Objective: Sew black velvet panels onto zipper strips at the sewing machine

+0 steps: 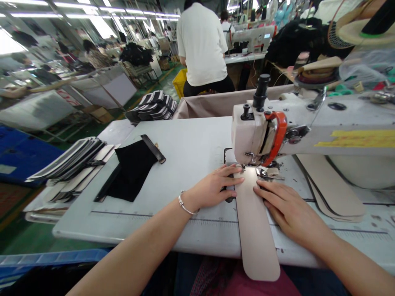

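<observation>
Beige strip point(257, 234), 5 o'clock: far end hidden beneath sewing machine point(308, 119). Sewing machine, 3 o'clock: cut off by right edge. Beige panels point(339, 197), 4 o'clock: far ends hidden behind machine arm. Dark object point(229, 200) under left fingers point(233, 181): partly covered, identity unclear. Ruler scale point(212, 222), 6 o'clock: figures illegible. Person in white shirt point(202, 45), 12 o'clock: head cut off. Blue bin point(18, 150), 9 o'clock: cropped.

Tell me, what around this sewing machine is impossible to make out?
- Strip: far end, head view, hidden under the machine.
- Machine: right end, head view, cut off by the right edge.
- Black piece: full shape, head view, covered by the left hand.
- Ruler: fine markings, head view, too small.
</observation>
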Tool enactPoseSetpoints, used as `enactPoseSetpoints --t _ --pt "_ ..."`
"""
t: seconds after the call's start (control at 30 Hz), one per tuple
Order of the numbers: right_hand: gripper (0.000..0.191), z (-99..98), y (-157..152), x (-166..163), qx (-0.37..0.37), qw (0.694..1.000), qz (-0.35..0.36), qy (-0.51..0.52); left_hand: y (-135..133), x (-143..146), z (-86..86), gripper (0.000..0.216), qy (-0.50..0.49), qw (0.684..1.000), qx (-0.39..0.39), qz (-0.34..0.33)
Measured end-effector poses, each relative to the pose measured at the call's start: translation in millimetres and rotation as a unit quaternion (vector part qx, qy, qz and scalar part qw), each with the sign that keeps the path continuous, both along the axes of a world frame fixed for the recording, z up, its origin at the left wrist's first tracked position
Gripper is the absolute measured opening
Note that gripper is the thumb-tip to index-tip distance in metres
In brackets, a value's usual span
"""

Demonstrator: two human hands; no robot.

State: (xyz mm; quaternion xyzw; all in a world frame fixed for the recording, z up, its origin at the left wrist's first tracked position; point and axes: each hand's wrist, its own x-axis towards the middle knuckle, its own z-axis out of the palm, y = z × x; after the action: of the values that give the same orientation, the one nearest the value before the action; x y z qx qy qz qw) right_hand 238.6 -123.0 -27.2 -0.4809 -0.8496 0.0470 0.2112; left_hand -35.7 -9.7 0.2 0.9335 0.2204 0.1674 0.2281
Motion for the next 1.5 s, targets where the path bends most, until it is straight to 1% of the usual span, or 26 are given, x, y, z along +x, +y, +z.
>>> enactPoseSetpoints --t 0.27,0.47,0.57,0.63,0.7,0.77,0.8,0.83,0.87,0.9,0.93,0.97,1.03,1.1,1.17,1.2,1.27,1.33,1.4,1.43,1.47,1.5 --pt "0.042 2.9 -1.9 -1.0 -0.002 1.000 -0.002 0.009 1.2 1.4 0.8 0.047 -0.006 1.000 -0.002 -0.003" --pt "0.042 -0.1 -0.2 -1.4 0.015 1.000 -0.001 0.006 5.9 -0.6 -1.7 0.048 -0.005 1.000 -0.027 -0.012" --pt "0.042 -3.3 0.6 -0.1 0.022 1.000 -0.001 0.006 4.6 3.2 -1.2 0.049 -0.001 0.999 -0.034 -0.009" --pt "0.042 -7.8 0.5 3.2 0.026 1.000 0.002 0.002 0.1 6.4 1.6 0.047 0.013 1.000 -0.016 -0.002" --pt "0.043 -15.4 1.0 8.7 0.042 0.999 0.007 -0.005 -3.3 3.4 5.8 0.045 0.046 0.999 0.021 -0.005" --pt "0.045 -26.4 3.3 14.8 0.071 0.997 0.016 -0.011 -0.5 -13.8 11.4 0.044 0.090 0.994 0.056 0.012" --pt "0.047 -32.7 5.2 17.5 0.086 0.996 0.021 -0.012 4.0 -29.5 15.0 0.042 0.113 0.990 0.069 0.043" --pt "0.048 -39.1 7.2 19.8 0.100 0.995 0.026 -0.012 10.5 -49.4 19.5 0.043 0.134 0.984 0.080 0.090" --pt "0.049 -45.1 9.3 21.4 0.110 0.993 0.030 -0.012 18.7 -72.6 24.7 0.045 0.152 0.973 0.092 0.150" --pt "0.050 -50.3 11.1 22.4 0.118 0.992 0.032 -0.012 28.3 -97.4 30.4 0.049 0.170 0.956 0.107 0.214" --pt "0.050 -54.5 12.6 22.8 0.123 0.992 0.032 -0.012 38.7 -122.0 35.9 0.050 0.188 0.938 0.120 0.265" --pt "0.050 -57.4 13.6 22.8 0.128 0.991 0.030 -0.011 49.5 -144.7 40.9 0.047 0.204 0.924 0.129 0.297" --pt "0.050 -58.9 14.8 21.6 0.138 0.990 0.027 -0.014 69.8 -179.6 47.7 0.038 0.233 0.910 0.134 0.316" --pt "0.049 -55.6 14.9 19.5 0.150 0.988 0.027 -0.017 84.6 -198.9 52.0 0.031 0.250 0.908 0.136 0.308" --pt "0.048 -49.9 14.2 17.3 0.158 0.987 0.030 -0.017 90.6 -207.2 59.3 0.025 0.253 0.908 0.145 0.300" --pt "0.048 -47.1 13.7 16.4 0.161 0.986 0.030 -0.016 89.8 -209.4 66.1 0.024 0.248 0.908 0.155 0.300" --pt "0.047 -42.3 13.0 15.2 0.156 0.987 0.028 -0.014 80.8 -211.7 87.8 0.025 0.228 0.904 0.182 0.312" --pt "0.044 -37.8 13.1 14.5 0.139 0.990 0.024 -0.008 63.3 -209.6 117.2 0.028 0.188 0.894 0.220 0.342" --pt "0.039 -30.8 14.4 12.6 0.115 0.993 0.021 0.006 40.9 -199.0 144.6 0.030 0.115 0.873 0.265 0.392" --pt "0.037 -25.7 15.6 10.6 0.105 0.994 0.021 0.014 29.1 -189.6 153.4 0.033 0.028 0.855 0.289 0.429" --pt "0.034 -19.7 17.1 7.5 0.096 0.995 0.021 0.023 17.5 -177.5 157.2 0.038 -0.040 0.848 0.293 0.440" --pt "0.033 -13.1 19.0 3.4 0.089 0.995 0.022 0.032 6.4 -163.2 154.9 0.042 -0.089 0.852 0.269 0.440"
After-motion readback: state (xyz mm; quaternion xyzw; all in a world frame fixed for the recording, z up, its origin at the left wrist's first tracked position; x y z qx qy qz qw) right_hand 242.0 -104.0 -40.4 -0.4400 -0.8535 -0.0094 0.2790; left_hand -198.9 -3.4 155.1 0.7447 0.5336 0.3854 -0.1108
